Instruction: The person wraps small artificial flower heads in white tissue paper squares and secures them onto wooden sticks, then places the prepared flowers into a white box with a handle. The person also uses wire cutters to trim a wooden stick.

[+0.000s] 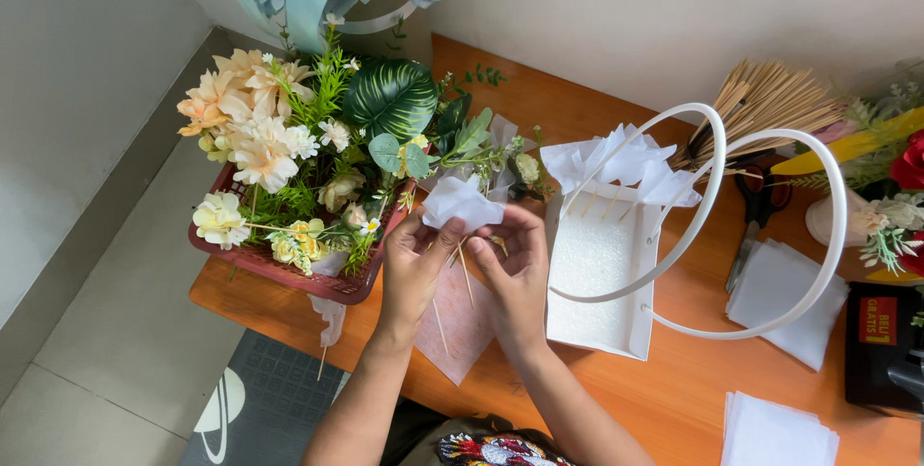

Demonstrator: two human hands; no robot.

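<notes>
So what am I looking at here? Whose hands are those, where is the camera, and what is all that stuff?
There is no machine: a person wears one camera on the head, looking down. The left hand and right hand together pinch a white tissue piece on thin wooden sticks. On the wooden table sit a red basket of artificial flowers, a white box with looped handles, scissors, a bundle of skewers and stacks of white sheets.

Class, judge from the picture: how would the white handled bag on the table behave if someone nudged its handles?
The white bag probably slides easily: it looks light, thin-walled, with foam inside. Its tall hoop handles would likely flex. It may tip, since the handles overhang its side.
</notes>
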